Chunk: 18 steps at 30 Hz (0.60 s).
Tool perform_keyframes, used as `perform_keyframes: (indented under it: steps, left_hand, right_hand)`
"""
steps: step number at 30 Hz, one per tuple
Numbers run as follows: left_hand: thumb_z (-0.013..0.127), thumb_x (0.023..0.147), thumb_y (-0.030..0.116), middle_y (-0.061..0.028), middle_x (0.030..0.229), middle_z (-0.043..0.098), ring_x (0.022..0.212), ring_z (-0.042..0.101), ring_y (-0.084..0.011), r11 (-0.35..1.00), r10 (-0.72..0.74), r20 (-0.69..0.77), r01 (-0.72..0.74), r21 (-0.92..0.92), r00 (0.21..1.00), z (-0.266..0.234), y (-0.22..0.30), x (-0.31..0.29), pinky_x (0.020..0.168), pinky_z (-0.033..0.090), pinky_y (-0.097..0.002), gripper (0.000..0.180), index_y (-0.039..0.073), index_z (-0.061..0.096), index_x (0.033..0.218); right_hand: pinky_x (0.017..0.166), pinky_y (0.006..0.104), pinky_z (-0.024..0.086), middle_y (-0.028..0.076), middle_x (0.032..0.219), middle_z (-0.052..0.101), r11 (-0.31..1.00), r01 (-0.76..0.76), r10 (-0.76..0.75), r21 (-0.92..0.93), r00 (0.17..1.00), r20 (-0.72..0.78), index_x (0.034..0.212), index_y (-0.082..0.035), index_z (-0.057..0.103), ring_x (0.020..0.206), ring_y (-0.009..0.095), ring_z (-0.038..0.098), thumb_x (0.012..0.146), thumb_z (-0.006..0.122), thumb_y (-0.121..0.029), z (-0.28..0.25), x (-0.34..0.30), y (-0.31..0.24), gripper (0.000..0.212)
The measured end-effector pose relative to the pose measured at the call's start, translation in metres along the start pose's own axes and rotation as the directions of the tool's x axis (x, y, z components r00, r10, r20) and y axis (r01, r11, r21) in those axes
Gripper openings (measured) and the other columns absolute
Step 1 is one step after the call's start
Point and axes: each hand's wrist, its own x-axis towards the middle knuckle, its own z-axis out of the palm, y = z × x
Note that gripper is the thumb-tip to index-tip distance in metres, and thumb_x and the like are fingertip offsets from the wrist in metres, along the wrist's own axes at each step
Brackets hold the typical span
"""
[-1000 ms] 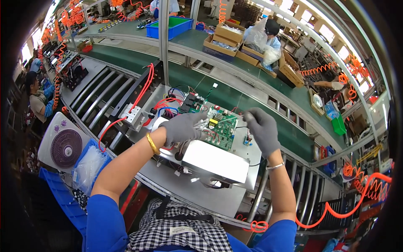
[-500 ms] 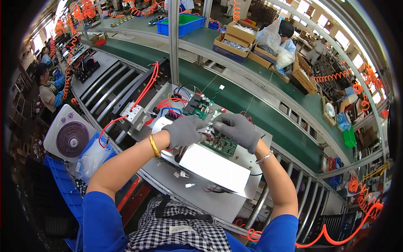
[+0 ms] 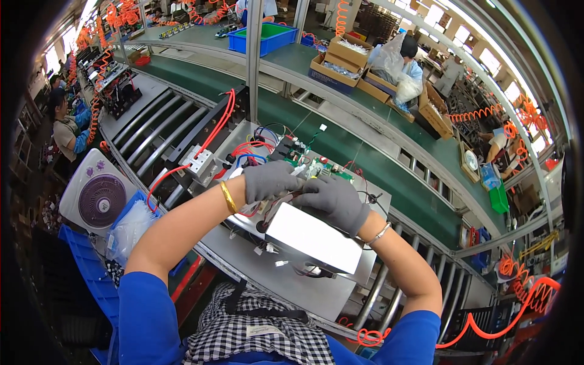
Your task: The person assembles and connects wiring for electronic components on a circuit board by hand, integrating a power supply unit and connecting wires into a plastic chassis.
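Observation:
My left hand, in a grey glove, has its fingers closed near small white connectors and wires. My right hand, gloved too, curls close against it with fingertips almost meeting the left ones. What they pinch is hidden. Around them lies an opened electrical unit: a green circuit board shows past the right hand, and red and blue wires bunch beyond the left. A shiny silver metal box sits tilted on the near side. Loose white plugs hang by its near edge.
The unit rests on a metal plate over a roller conveyor. A metal block with red cables stands left. A fan and blue bin are at the left. Beyond are a blue tray, open cartons and people.
My right hand has moved down and toward me, over the board by the silver box. The left has shifted slightly. The silver box now looks more tilted, its near side wall visible.

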Motion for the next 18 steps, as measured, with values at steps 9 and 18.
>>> perform_keyframes:
  steps: [9, 18]
  left_hand:
    - [0.063, 0.096, 0.03, -0.0114, 0.08, 0.069, 0.073, 0.062, -0.0151, 0.997, -0.021, -0.287, -0.002, -0.078, 0.958, 0.026, 0.034, -0.025, 0.07, 0.049, -0.0342, 0.033, -0.002, 0.069, 0.101]
    - [0.066, 0.096, 0.027, -0.0083, 0.085, 0.072, 0.076, 0.062, -0.0106, 0.995, -0.019, -0.351, -0.016, -0.098, 0.936, 0.033, 0.022, -0.022, 0.072, 0.05, -0.0302, 0.031, 0.0, 0.07, 0.11]
  right_hand:
    - [0.07, 0.0286, 0.053, 0.004, 0.094, 0.07, 0.352, -0.409, 0.594, 0.842, 0.793, 0.137, 0.115, -0.004, 0.067, 0.081, 0.012, 0.065, 0.092, 0.067, -0.014, 0.014, -0.012, 0.013, 0.025]
    - [0.067, 0.0243, 0.049, 0.005, 0.091, 0.069, 0.249, -0.57, 0.574, 0.783, 0.738, 0.354, 0.136, 0.001, 0.052, 0.078, 0.009, 0.062, 0.089, 0.07, -0.019, 0.004, -0.007, 0.01, 0.055]
